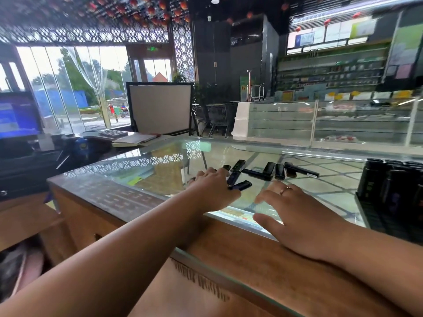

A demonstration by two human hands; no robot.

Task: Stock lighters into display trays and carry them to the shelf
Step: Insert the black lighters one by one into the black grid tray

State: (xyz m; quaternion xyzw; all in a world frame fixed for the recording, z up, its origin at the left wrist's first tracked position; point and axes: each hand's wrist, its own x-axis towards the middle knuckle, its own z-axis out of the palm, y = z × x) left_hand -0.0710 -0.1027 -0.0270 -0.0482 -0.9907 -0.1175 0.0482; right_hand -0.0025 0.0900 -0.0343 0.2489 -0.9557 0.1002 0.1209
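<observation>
Loose lighters point(270, 171) lie flat on the glass counter point(160, 170), scattered in a ragged row that runs left to right just beyond both my hands.

Left hand point(212, 187): palm down, fingers curled, tips at the left end of the row. It is the nearer hand. The nearest lighter point(243, 185) lies right at my fingertips, its long axis across me and slanting slightly away to the right. Another just behind it points more steeply away from me. My fingers hide the contact, so I cannot tell whether I have one pinched or am only touching it. Which end is the head is too dark to read.

Right hand point(297, 213): open, fingers spread and fairly straight, holding nothing, low over the glass near the counter's wooden edge. The middle of the row lies ahead of its fingertips, apart from them.

The rightmost lighter point(302, 170) has its axis left to right, its far end pointing toward the display tray point(375, 216).

The tray sits at the far right of the counter, with stocked lighters point(393, 188) standing upright in it.

Judgement: each lighter must go rightward and be turned from lying to upright. The right hand is better placed for the tray.
</observation>
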